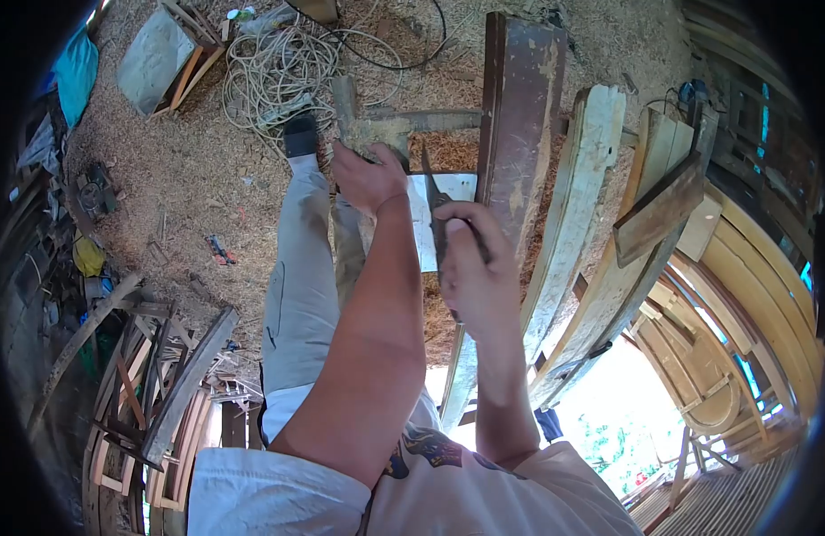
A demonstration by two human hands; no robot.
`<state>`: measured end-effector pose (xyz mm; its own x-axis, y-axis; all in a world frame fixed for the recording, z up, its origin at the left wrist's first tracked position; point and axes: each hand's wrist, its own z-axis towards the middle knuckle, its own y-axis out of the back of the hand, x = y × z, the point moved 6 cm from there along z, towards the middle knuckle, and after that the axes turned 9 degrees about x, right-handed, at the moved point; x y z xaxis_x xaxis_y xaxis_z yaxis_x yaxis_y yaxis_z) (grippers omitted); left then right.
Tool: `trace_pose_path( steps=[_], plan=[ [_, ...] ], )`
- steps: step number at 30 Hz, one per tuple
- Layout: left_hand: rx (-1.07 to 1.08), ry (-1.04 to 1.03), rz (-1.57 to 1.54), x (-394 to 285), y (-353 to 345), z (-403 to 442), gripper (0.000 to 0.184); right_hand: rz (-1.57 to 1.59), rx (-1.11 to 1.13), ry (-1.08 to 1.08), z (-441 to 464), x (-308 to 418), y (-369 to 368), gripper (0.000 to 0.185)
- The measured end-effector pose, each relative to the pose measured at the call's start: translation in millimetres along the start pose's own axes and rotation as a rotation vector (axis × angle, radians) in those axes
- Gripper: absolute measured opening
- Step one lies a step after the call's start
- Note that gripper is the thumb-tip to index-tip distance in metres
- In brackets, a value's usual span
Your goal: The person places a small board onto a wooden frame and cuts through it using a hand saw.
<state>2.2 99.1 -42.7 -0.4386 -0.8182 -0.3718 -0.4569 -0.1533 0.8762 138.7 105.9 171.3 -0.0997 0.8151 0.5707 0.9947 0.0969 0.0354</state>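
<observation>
My right hand (468, 259) is closed round the handle of a dark tool with a narrow, pointed blade (435, 186). The blade points away from me; whether it is a saw or a knife I cannot tell. To its left, my left hand (370, 179) has its fingers curled at the near edge of a weathered wooden piece (381, 131), gripping it. A pale flat board (423, 234) lies below the blade, partly behind my right hand. The blade's tip is near the wooden piece, and I cannot tell if they touch.
A thick brown beam (522, 116) and a whitish plank (591, 152) stretch along the right. Coiled cable (279, 76) lies on the shavings-covered floor (185, 192), beside my foot (301, 138). Pliers-like tool (220, 250) rests at left. Wooden frames (154, 384) stand lower left.
</observation>
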Motion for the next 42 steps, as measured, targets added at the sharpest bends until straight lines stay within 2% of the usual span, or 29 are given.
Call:
trace_pose_path(
  steps=[2, 4, 5, 6, 8, 9, 16, 21, 26, 29, 32, 36, 42],
  plan=[
    [0.0, 0.0, 0.015, 1.9, 2.4, -3.5, 0.058, -0.025, -0.004, 0.034, -5.2, -8.8, -0.9, 0.02],
    [0.027, 0.003, 0.001, -0.2, 3.5, -1.6, 0.056, -0.117, -0.05, 0.172, -14.7, -6.3, 5.3, 0.02],
    [0.026, 0.009, 0.003, -1.1, 2.8, -1.2, 0.056, -0.126, -0.085, 0.019, -25.2, -10.3, 19.4, 0.019],
    [0.019, 0.005, 0.03, -0.8, 1.1, -1.0, 0.057, -0.126, -0.079, 0.014, -23.5, -8.6, 23.3, 0.019],
    [0.016, -0.007, 0.064, 1.6, 2.6, -0.4, 0.058, 0.07, -0.004, -0.073, -14.9, -14.6, 22.5, 0.019],
    [-0.002, -0.027, 0.06, 1.2, 2.8, 0.4, 0.058, -0.039, -0.08, 0.039, 1.2, -25.3, 17.4, 0.019],
    [-0.007, -0.016, 0.012, 2.1, 1.6, -0.7, 0.054, -0.078, -0.074, 0.024, -24.3, -9.9, 13.7, 0.02],
    [-0.014, -0.027, 0.018, 2.0, 1.4, -3.6, 0.053, -0.169, -0.08, 0.048, 15.9, -38.7, 5.7, 0.02],
    [-0.04, -0.037, 0.004, 4.6, 2.6, -4.1, 0.049, 0.044, -0.033, -0.098, -24.5, -25.4, 15.3, 0.021],
    [0.015, -0.062, 0.018, 0.6, 1.8, -1.4, 0.055, -0.065, -0.11, 0.08, 13.7, -47.7, 14.0, 0.019],
    [0.055, -0.03, 0.041, 1.3, -4.3, 2.4, 0.055, -0.014, -0.108, 0.034, 14.4, -42.9, 7.9, 0.02],
    [-0.03, -0.075, 0.022, 4.1, -2.3, -1.9, 0.051, 0.003, -0.06, 0.032, -18.2, -30.1, 11.6, 0.021],
    [-0.002, -0.077, -0.005, 0.7, 2.4, -1.7, 0.047, -0.137, -0.097, 0.027, 9.2, -51.5, 2.6, 0.022]
  ],
)
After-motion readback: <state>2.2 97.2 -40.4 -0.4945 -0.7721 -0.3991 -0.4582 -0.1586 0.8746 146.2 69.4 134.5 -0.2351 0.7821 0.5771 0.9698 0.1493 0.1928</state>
